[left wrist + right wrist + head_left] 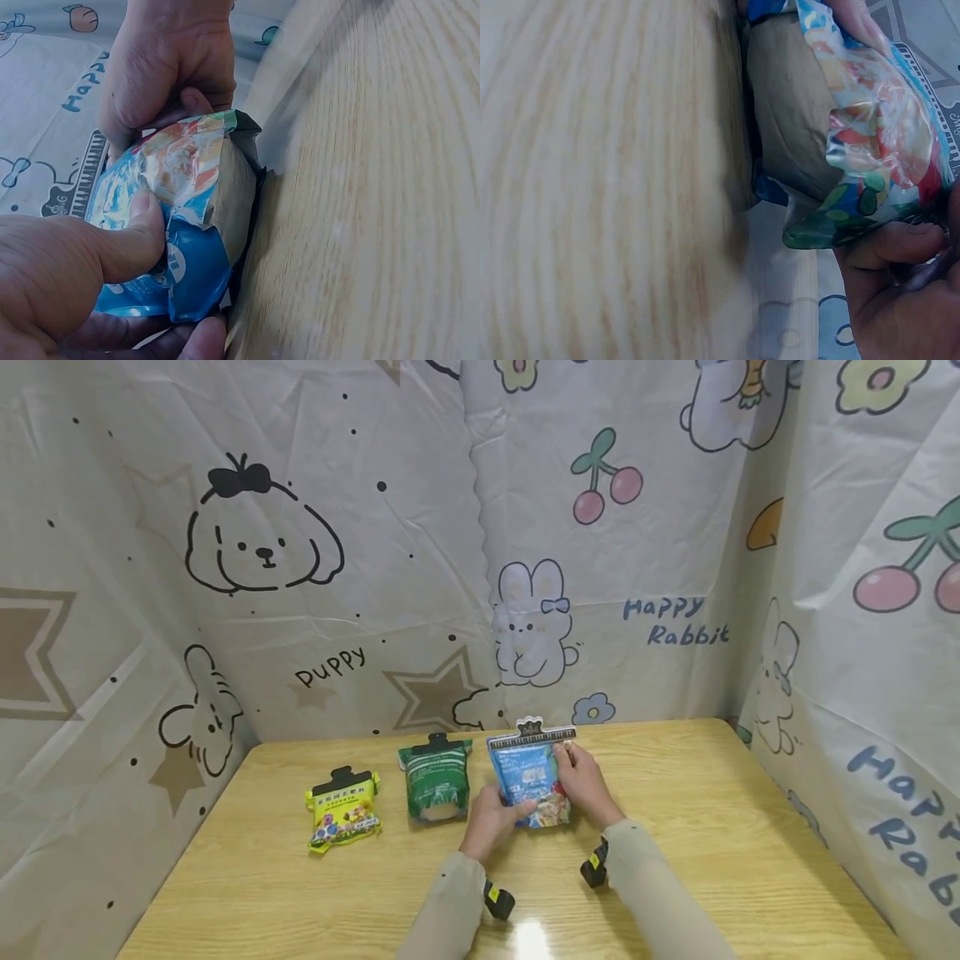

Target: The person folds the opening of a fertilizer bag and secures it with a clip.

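A blue food bag with a colourful printed corner stands at the table's far side, its top closed by a wide black-and-white clip. My left hand holds its lower left side, thumb across the front and fingers underneath in the left wrist view. On the right side, my right hand grips the bag just below the clip. The right wrist view shows the bag's tan bottom close to the tabletop, with the right hand's curled fingers at the edge.
Left of the blue bag stands a green bag with a black clip. Farther left, a yellow bag carries another black clip. Printed cloth hangs behind and beside the wooden table.
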`<state>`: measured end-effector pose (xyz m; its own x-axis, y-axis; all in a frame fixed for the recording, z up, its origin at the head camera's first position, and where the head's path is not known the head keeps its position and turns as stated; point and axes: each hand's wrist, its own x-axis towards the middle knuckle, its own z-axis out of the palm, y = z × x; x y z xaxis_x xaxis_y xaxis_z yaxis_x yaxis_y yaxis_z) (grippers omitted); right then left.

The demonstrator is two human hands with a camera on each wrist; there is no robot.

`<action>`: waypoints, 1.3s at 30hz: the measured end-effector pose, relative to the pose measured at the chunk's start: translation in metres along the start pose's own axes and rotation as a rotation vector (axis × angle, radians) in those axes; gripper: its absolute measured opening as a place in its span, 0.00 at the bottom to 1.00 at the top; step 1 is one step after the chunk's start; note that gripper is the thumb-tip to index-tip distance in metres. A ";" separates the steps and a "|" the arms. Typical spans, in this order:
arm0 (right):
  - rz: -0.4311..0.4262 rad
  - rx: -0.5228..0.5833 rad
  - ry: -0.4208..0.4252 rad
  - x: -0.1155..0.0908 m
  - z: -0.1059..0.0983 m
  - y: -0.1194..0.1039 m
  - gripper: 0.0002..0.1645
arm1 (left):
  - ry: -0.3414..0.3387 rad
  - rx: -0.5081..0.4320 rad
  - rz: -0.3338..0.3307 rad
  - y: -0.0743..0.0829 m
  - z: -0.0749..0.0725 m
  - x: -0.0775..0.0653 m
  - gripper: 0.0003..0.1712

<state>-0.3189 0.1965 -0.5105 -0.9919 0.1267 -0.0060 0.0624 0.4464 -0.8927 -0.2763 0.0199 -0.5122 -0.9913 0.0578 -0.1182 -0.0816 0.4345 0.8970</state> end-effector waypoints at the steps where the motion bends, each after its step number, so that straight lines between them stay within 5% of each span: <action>1: 0.004 -0.001 -0.003 0.001 0.000 0.000 0.24 | -0.001 0.002 -0.004 0.000 0.000 0.000 0.23; 20: 0.014 -0.038 -0.001 0.016 0.003 0.006 0.24 | 0.049 0.052 0.008 0.006 0.000 0.008 0.19; 39: 0.147 -0.029 -0.080 0.028 0.001 0.007 0.25 | 0.100 0.081 -0.035 0.014 0.002 0.012 0.19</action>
<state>-0.3466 0.2025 -0.5176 -0.9775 0.1222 -0.1719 0.2091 0.4539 -0.8662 -0.2889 0.0284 -0.5013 -0.9936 -0.0472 -0.1022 -0.1120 0.5059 0.8553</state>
